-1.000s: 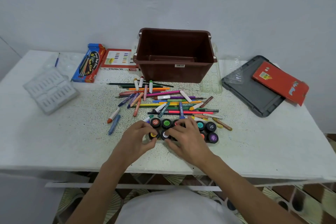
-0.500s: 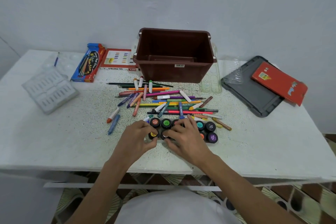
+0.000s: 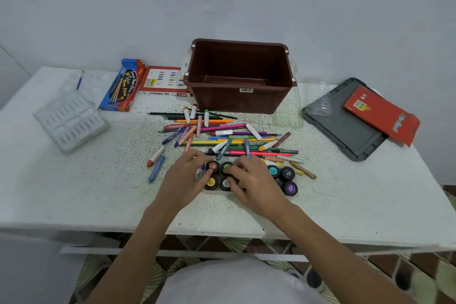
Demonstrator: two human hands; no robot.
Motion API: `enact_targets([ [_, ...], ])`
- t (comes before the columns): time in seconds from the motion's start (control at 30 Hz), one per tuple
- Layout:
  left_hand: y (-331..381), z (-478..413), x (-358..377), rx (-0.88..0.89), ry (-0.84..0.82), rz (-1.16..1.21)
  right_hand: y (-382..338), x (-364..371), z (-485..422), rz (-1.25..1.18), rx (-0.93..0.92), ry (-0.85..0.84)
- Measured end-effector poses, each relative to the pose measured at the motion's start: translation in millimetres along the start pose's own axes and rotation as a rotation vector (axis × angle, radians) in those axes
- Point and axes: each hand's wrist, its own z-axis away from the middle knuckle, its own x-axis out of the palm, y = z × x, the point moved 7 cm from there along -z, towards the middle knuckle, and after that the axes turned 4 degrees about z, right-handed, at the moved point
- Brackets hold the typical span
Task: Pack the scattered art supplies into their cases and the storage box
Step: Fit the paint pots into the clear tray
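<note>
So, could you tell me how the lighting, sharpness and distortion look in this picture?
Head view: soft, even light, no hard shadows or strong glare on the table; wide-angle lens bows the table's edges; pens sharp, left hand and right hand slightly soft, bottom corners blurred.

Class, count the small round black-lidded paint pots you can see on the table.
7 paint pots. Between left hand and right hand: red, green, yellow, white-labelled. Right of the right hand: teal, black, purple. More may hide under it.
</note>
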Motion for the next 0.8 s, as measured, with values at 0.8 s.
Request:
enact_targets([
  [0.8,-2.6,-23.1,12.2,-0.082,-0.257,-0.008,16.8,12.7,-23.5,-0.138,0.105,-0.158],
])
